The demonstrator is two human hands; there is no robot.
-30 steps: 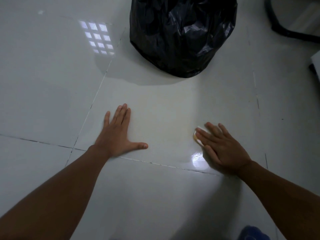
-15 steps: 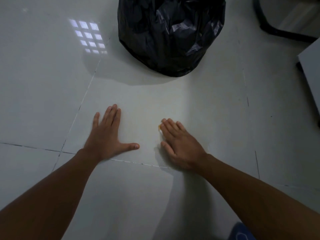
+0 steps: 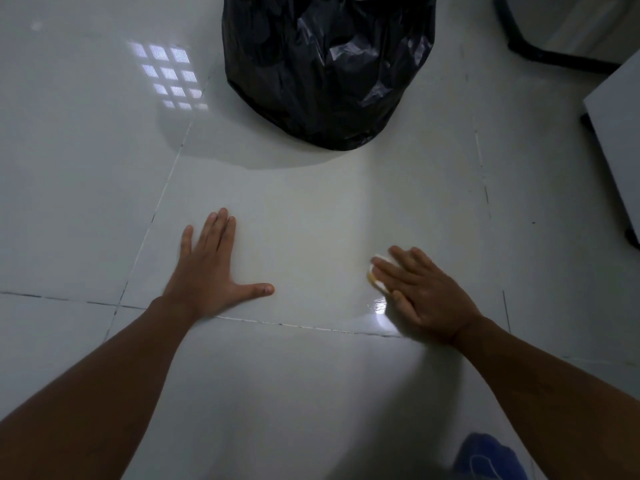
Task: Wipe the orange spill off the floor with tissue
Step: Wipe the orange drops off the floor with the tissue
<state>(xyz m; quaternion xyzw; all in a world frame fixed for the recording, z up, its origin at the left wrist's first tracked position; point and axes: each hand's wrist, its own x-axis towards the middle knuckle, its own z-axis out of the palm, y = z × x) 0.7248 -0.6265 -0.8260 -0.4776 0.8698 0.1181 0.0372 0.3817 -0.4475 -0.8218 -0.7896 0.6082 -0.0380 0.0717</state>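
My right hand [image 3: 424,291] lies flat on the white tiled floor [image 3: 311,220] and presses a folded tissue [image 3: 375,275] under its fingers. Only the tissue's left edge shows; it is white with an orange stain. A wet shine [image 3: 379,308] sits on the tile just left of that hand. My left hand [image 3: 211,268] rests flat on the floor further left, fingers spread, holding nothing. I see no clear orange puddle on the tile between the hands.
A full black rubbish bag [image 3: 325,67] stands on the floor beyond the hands. A dark curved furniture base [image 3: 540,53] is at the top right, a grey panel [image 3: 616,140] at the right edge. A blue object [image 3: 488,457] shows at the bottom.
My right hand slid left with the tissue towards my left hand, then back right to about where it began. My left hand stayed planted.
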